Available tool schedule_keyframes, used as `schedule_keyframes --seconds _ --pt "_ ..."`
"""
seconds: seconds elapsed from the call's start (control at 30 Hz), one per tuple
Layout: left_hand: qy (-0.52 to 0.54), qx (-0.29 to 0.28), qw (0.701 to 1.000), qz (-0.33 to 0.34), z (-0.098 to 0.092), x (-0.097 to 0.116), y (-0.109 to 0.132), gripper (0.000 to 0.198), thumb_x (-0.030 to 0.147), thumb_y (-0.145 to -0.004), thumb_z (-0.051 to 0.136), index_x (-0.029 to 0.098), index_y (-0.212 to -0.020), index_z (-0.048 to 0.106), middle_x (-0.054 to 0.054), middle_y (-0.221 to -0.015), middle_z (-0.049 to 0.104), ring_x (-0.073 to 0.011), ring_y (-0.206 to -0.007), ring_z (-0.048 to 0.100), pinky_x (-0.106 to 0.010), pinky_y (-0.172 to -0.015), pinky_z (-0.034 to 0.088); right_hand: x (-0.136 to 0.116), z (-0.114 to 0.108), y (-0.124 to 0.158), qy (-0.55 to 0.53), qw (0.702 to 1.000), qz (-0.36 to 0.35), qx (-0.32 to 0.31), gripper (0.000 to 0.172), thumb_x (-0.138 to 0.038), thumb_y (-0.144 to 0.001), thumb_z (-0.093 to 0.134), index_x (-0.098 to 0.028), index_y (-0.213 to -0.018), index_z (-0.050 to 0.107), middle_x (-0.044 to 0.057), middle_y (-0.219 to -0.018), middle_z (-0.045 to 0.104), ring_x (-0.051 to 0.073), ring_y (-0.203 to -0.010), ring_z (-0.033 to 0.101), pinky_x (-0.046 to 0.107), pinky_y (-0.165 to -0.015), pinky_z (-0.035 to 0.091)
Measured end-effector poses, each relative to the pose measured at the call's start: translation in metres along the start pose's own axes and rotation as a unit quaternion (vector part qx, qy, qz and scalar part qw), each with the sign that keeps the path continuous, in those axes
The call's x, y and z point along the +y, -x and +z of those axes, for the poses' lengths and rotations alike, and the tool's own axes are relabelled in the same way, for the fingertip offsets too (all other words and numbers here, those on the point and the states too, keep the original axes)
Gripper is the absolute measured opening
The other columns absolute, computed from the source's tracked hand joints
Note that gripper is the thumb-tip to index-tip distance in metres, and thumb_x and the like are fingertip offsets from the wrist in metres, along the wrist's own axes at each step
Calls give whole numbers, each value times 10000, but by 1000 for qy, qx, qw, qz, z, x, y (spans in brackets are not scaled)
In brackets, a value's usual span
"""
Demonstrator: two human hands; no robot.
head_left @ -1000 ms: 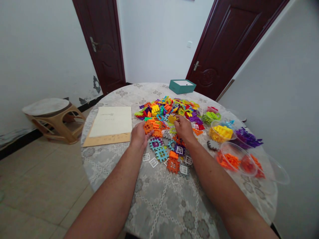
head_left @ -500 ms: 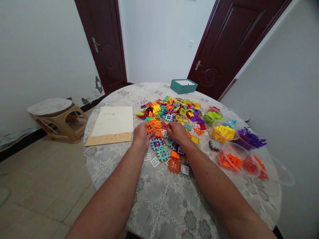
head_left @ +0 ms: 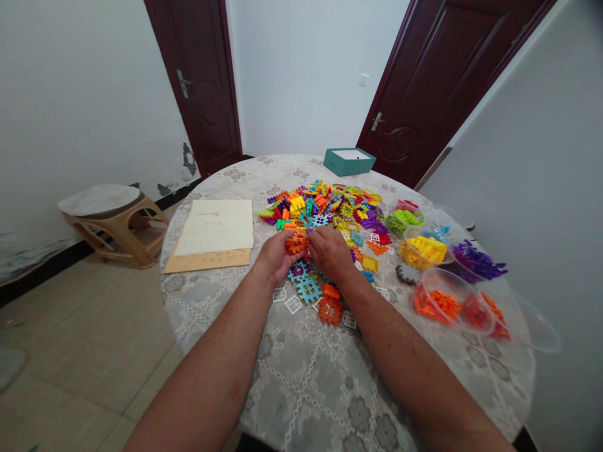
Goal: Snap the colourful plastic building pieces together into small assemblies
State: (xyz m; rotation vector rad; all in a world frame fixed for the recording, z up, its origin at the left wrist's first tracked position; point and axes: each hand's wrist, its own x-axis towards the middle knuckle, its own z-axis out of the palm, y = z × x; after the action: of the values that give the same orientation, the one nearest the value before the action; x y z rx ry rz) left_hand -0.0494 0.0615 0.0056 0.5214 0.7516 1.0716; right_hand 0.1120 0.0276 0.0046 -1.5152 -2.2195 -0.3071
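The left hand (head_left: 274, 256) has its fingers clamped on the left edge of an orange piece (head_left: 296, 243), which sits between the two hands just in front of the heaped coloured pieces (head_left: 320, 198) — likely gripped by the rim so that its other side is free for the right hand (head_left: 328, 252); that hand's fingers are bunched at the piece's right side, their tips hidden, so I cannot tell whether they grip anything; both forearms reach across the near surface (head_left: 301, 383), probably because the heap lies towards the middle; a blue piece (head_left: 309, 290) and white window frames (head_left: 293, 305) lie nearer the person, within easy reach; clear tubs (head_left: 452, 263) on the right hold pieces mostly grouped by colour, presumably to keep them apart; the paper (head_left: 217, 227) lies off left, away from the heap.
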Motion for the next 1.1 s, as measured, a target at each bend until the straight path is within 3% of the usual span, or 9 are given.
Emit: schedule_keyframes --seconds 0.13,0.23,0.3,0.4,0.57,0.77,0.9,1.1 --pt "-21 5 999 39 -2 -4 -1 281 24 -677 601 143 -921 673 -101 -983 735 -206 -891 702 -384 -805 626 -1 6 0 -45 999 -17 7 222 -261 -1060 482 -212 -1054 699 112 -1079 672 264 -1045 566 381 -963 419" --pt "-1 71 995 71 -5 -2 -6 357 0 -670 562 157 -974 662 -90 -981 719 -213 -918 704 -401 -819 634 5 11 2 -69 997 24 33 233 -215 -1049 471 -197 -1124 691 119 -1131 693 266 -1097 579 394 -1011 421" --pt "24 122 988 96 -7 2 -10 370 -1 -678 547 169 -991 647 -80 -972 708 -211 -926 705 -406 -834 636 9 14 4 -67 997 38 19 222 -212 -1024 515 -185 -1157 691 124 -1149 706 277 -1128 582 413 -1031 421" --pt "53 153 979 121 -9 7 -13 352 12 -696 543 180 -993 629 -68 -938 697 -209 -929 710 -403 -844 636 8 18 6 -56 997 20 -40 272 -293 -980 626 -191 -1224 689 138 -1216 706 302 -1220 559 453 -1071 405" --pt "54 170 976 121 -8 6 -12 343 19 -713 545 181 -1004 630 -64 -939 696 -206 -917 715 -393 -834 636 1 21 4 -25 994 26 -106 306 -389 -991 631 -198 -1221 696 155 -1220 713 312 -1251 559 487 -1096 380" --pt "43 173 979 99 -3 4 -9 345 28 -730 571 183 -1029 642 -78 -964 694 -211 -952 709 -383 -832 636 6 17 1 5 989 29 -142 266 -281 -1002 580 -218 -1234 694 138 -1251 723 298 -1193 606 463 -1071 403" --pt "35 174 979 97 0 5 -6 341 28 -734 566 179 -1032 637 -77 -954 698 -210 -925 712 -394 -829 635 12 12 0 -7 985 18 -173 330 -311 -962 639 -215 -1275 681 144 -1271 714 306 -1200 616 459 -1067 414" --pt "17 159 981 109 -1 2 -8 337 10 -728 533 168 -1010 630 -78 -925 702 -213 -872 714 -413 -813 635 10 6 -10 7 982 7 -186 309 -286 -907 685 -202 -1204 701 153 -1163 718 322 -1120 630 442 -1003 434"
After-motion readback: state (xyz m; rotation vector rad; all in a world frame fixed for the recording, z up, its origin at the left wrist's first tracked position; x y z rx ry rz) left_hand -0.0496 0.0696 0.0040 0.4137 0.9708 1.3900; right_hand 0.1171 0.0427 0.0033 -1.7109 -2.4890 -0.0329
